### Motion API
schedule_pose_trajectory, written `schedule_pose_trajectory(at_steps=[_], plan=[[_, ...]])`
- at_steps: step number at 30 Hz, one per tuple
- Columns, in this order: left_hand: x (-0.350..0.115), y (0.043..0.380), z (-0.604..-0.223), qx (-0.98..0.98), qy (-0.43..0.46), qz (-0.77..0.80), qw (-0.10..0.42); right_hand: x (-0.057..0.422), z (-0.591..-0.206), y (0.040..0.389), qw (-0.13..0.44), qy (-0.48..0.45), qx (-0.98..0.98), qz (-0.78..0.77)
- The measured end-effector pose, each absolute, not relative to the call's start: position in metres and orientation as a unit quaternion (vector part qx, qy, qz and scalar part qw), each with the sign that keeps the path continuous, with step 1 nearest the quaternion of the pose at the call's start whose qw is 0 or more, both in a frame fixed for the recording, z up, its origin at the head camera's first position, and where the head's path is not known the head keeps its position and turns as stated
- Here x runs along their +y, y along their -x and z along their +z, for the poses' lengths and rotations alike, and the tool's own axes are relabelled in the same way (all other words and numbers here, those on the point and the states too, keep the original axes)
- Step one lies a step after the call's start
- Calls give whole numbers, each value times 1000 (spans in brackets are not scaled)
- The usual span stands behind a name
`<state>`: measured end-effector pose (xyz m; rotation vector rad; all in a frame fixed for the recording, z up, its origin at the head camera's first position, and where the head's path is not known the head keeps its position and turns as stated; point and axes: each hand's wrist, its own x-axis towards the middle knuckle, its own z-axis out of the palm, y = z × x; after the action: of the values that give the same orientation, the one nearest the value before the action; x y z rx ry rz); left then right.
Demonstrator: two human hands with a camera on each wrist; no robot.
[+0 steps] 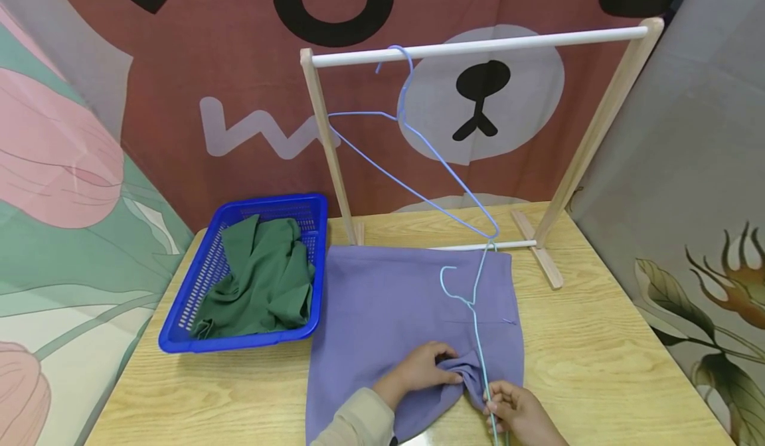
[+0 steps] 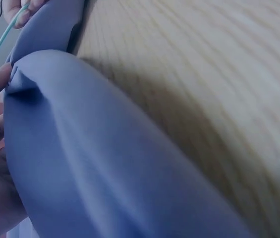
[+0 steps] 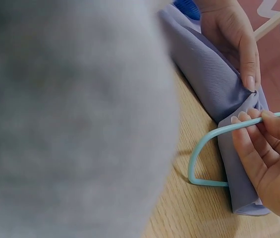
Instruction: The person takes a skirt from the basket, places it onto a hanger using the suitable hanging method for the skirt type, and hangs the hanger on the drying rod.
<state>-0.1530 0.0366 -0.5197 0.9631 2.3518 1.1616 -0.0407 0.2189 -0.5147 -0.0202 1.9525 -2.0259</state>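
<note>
Purple cloth (image 1: 388, 300) lay spread on the worktop (image 1: 597, 340), its near edge bunched. Left hand (image 1: 421, 370): grip pinched a fold of it. Right hand (image 1: 516, 413): grip pinched 1 side of the teal hanger (image 1: 481, 343), which crossed over the cloth, hook pointing away from the person.

Risks, as judged: the fold was small, so a tug could have slipped it free; a hanger held by 1 side could have twisted; its hook could have snagged the cloth if dragged.

Surroundings: blue basket (image 1: 323, 260) with green cloth (image 1: 263, 280), left. Rack (image 1: 601, 127) behind, bearing 1 purple hanger (image 1: 401, 107). That hanger's low corner appeared near the teal one's far end, a likely obstruction; contact could not be told.
</note>
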Motion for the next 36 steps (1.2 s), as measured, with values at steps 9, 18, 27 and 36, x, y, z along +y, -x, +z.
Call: schedule_pose_trajectory(at_steps=[9, 18, 27, 36], plan=[[45, 157, -511, 785, -249, 522, 222, 217, -517, 42, 173, 20, 683, -710], [53, 162, -503, 685, -150, 665, 258, 215, -516, 41, 165, 23, 705, -690], [59, 170, -498, 612, -97, 744, 250, 213, -514, 39, 162, 49, 702, -692], [69, 164, -492, 596, -85, 767, 224, 214, -512, 37, 178, 69, 687, -701]])
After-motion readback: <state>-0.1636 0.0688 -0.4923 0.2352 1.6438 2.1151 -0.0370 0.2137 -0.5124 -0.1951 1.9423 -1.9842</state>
